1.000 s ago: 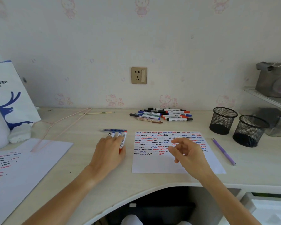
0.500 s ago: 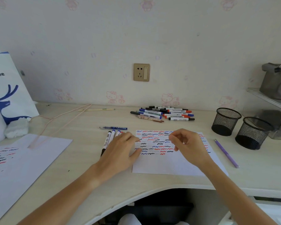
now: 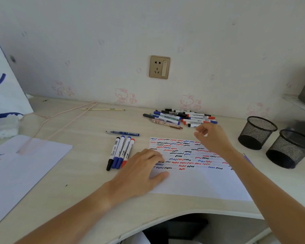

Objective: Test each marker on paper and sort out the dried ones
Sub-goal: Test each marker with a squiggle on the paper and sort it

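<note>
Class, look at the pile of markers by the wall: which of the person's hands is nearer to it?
Right. The right hand hovers at the front edge of the pile of markers; the left hand rests farther back on the test paper.

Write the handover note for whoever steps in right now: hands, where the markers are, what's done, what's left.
Left hand: open, resting flat on the left edge of the test paper, holding nothing.
Right hand: empty, fingers loosely curled, reaching over the paper toward the marker pile by the wall.
Four markers lie side by side left of the paper: one black, two blue, one red, all capped. A blue pen lies just behind them.
Two mesh cups sit at the right; no markers visible in them.
Done: the paper carries many rows of squiggles.
Left: test the pile and sort out the dried ones.
</note>
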